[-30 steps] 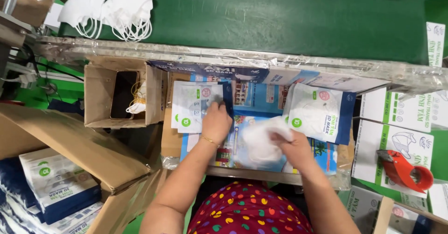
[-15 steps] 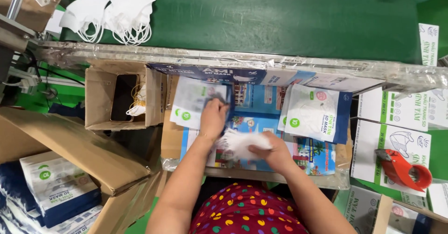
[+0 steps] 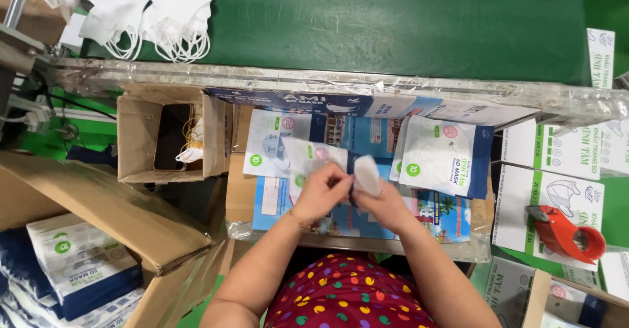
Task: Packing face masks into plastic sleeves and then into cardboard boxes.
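Note:
My left hand holds a flat white pouch with green and red marks, lifted off a stack of the same pouches. My right hand grips a folded white face mask at the pouch's open edge. Both hands meet over a blue printed sheet on the work surface. A second stack of pouches lies to the right of my hands.
A green conveyor belt runs across the top, with loose white masks at its left. A small open cardboard box sits on the left. A red tape dispenser rests on white cartons at right. Packed pouches lie at lower left.
My left hand has lifted a pouch off the left stack and brought it to the middle. My right hand has folded the mask and raised it to the pouch.

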